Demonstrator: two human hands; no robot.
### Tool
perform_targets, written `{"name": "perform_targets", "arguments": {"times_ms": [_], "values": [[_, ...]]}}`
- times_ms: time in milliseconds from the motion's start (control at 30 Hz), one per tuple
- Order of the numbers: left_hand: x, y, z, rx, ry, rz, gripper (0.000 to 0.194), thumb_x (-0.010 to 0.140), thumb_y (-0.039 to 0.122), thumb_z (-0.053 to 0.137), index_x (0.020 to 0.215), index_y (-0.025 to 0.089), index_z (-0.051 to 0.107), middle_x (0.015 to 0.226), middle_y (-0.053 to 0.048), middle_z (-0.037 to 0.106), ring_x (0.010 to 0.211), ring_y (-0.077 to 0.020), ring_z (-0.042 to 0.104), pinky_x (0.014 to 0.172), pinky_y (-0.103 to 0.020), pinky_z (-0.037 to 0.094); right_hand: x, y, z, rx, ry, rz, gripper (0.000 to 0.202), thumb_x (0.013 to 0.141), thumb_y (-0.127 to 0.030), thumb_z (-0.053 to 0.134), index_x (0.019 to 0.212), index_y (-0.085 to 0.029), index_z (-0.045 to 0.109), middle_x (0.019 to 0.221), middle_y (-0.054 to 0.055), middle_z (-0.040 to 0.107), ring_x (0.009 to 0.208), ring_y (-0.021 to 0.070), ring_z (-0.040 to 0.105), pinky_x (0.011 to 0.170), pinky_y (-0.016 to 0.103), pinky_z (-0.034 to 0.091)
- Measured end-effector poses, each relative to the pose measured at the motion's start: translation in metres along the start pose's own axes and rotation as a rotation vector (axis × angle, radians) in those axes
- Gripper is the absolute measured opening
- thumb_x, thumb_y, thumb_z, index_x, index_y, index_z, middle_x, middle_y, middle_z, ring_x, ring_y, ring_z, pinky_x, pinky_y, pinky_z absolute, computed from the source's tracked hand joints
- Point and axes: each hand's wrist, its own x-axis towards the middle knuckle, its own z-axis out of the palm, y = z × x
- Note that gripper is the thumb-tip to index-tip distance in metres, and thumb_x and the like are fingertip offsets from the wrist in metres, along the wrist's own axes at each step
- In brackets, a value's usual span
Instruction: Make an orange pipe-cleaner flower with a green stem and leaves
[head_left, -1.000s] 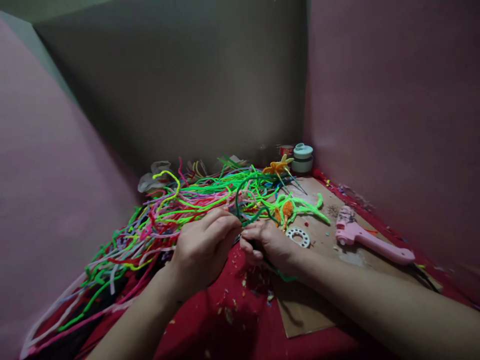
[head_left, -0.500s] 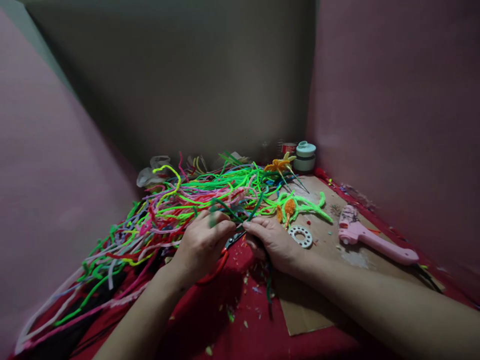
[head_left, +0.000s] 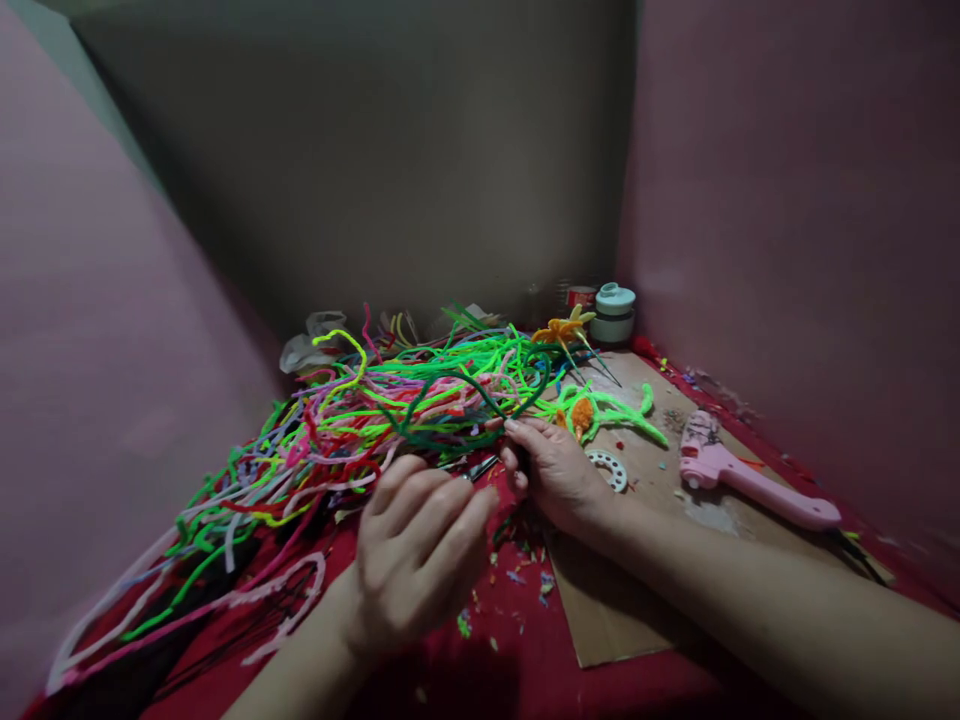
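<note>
The left hand (head_left: 424, 555) has dropped back, away from the right hand (head_left: 551, 465). The right fingertips pinch a dark green pipe cleaner (head_left: 469, 380), whose bends spread over the near side of the colorful pile (head_left: 390, 400). The left fingers are curled; whether they hold anything, I cannot tell. A metal tool (head_left: 482, 467) lies between the hands, partly hidden. Beyond the right wrist are a white ring (head_left: 616, 468) and, on cardboard (head_left: 615, 625), a pink glue gun (head_left: 750, 480).

Covered in dark red cloth (head_left: 540, 670), carries a heap of multicoloured fuzzy stems (head_left: 420, 402), small coloured scraps (head_left: 464, 625) and flat brown cardboard (head_left: 600, 622).
</note>
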Motion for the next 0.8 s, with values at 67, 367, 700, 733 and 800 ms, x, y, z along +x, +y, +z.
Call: {"name": "perform_targets", "arguments": {"times_ms": [67, 367, 700, 733, 800], "values": [[0.004, 0.004, 0.009, -0.278, -0.093, -0.289, 0.017, 0.078, 0.01, 0.058, 0.093, 0.017, 0.062, 0.075, -0.004, 0.068, 0.067, -0.0142, 0.059, 0.068, -0.028, 0.046, -0.001, -0.001, 0.0, 0.035, -0.029, 0.033, 0.024, 0.075, -0.038, 0.061, 0.081, -0.015, 0.059, 0.047, -0.007, 0.05, 0.032, 0.0042, 0.034, 0.033, 0.017, 0.023], [0.016, -0.002, 0.027, -1.193, 0.068, -1.432, 0.029, 0.073, 0.035, 0.065, 0.094, 0.016, 0.06, 0.066, 0.002, 0.059, 0.047, -0.0063, 0.046, 0.045, -0.019, 0.035, -0.012, -0.007, 0.011, 0.031, -0.148, 0.155, 0.023, 0.075, -0.032, 0.059, 0.064, -0.017, 0.046, 0.048, -0.007, 0.048, 0.03, 0.0024, 0.03, 0.032, 0.017, 0.016], [0.011, -0.002, 0.033, -1.466, 0.044, -1.356, 0.024, 0.073, 0.03, 0.066, 0.091, 0.015, 0.061, 0.062, -0.001, 0.062, 0.055, -0.0139, 0.06, 0.057, -0.027, 0.05, -0.01, -0.003, 0.006, 0.103, -0.277, 0.225, 0.021, 0.08, -0.027, 0.057, 0.065, -0.012, 0.054, 0.053, -0.003, 0.053, 0.034, 0.0022, 0.034, 0.034, 0.016, 0.019], [0.011, -0.002, 0.033, -1.474, 0.048, -1.342, 0.023, 0.074, 0.031, 0.065, 0.09, 0.015, 0.061, 0.06, 0.0, 0.061, 0.053, -0.0141, 0.059, 0.057, -0.028, 0.05, -0.011, -0.004, 0.006, 0.128, -0.287, 0.236, 0.02, 0.079, -0.025, 0.056, 0.065, -0.012, 0.055, 0.053, -0.002, 0.053, 0.034, 0.0029, 0.036, 0.034, 0.017, 0.022], [0.01, -0.001, 0.033, -1.443, 0.053, -1.322, 0.022, 0.076, 0.033, 0.063, 0.088, 0.015, 0.06, 0.057, 0.001, 0.058, 0.05, -0.014, 0.058, 0.056, -0.029, 0.051, -0.012, -0.005, 0.007, 0.178, -0.279, 0.244, 0.015, 0.078, -0.024, 0.057, 0.068, -0.012, 0.056, 0.056, -0.001, 0.055, 0.037, 0.0046, 0.041, 0.035, 0.017, 0.027]]}}
